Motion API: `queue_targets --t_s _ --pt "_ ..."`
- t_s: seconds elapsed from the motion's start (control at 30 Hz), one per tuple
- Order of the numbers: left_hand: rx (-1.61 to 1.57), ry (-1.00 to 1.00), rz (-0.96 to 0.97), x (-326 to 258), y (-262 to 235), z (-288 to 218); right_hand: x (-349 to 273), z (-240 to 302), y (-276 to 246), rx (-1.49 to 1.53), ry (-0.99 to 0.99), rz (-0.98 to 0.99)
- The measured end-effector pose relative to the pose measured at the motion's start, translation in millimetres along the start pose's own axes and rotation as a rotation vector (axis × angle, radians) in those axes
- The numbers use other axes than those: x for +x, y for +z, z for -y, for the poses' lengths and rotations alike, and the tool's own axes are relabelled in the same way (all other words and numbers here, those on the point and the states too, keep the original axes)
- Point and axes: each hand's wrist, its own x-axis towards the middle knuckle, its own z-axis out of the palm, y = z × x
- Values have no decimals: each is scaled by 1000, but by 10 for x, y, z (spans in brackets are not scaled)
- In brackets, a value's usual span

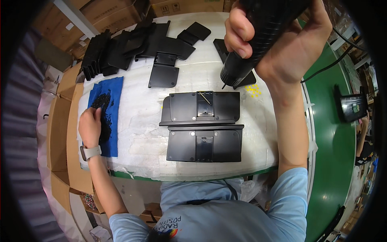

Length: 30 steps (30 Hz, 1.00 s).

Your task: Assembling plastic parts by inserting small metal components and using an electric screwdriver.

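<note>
My right hand [288, 54] is raised at the upper right, wrapped round a black electric screwdriver [260, 34] whose thin bit points down. Over on the left, the fingers of my left hand [90, 126] are pinched together at a heap of small black pieces [105, 125] on a blue cloth [114, 145]. Whatever those fingers hold is too small to make out. Before me lie two flat black panels, an upper panel [181, 105] and a lower panel [181, 147], edges close together. A thin metal pin [204, 98] lies aslant in the upper panel's central recess.
Several black panels [165, 44] lie piled at the back left. Part of another panel [221, 48] shows behind the screwdriver, near yellow dots [253, 90]. Cardboard boxes [60, 137] stand at the left. Rightward runs a green belt [330, 161], with a black device [351, 107] and another person's arm beyond.
</note>
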Motion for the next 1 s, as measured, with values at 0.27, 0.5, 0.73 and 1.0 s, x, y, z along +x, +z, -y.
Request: queue_targets --t_s 0.27,0.5,0.73,1.0 --pt "-325 -48 141 -15 -74 -77 24 -53 204 -66 -1 -206" --pt "-348 -33 -118 -65 -30 -45 -15 -42 148 -144 27 -188" --pt "-1180 -145 38 -115 -130 -788 -66 2 286 470 82 -188" --pt "-1701 118 699 -485 -587 -1947 -303 175 201 229 -16 111"
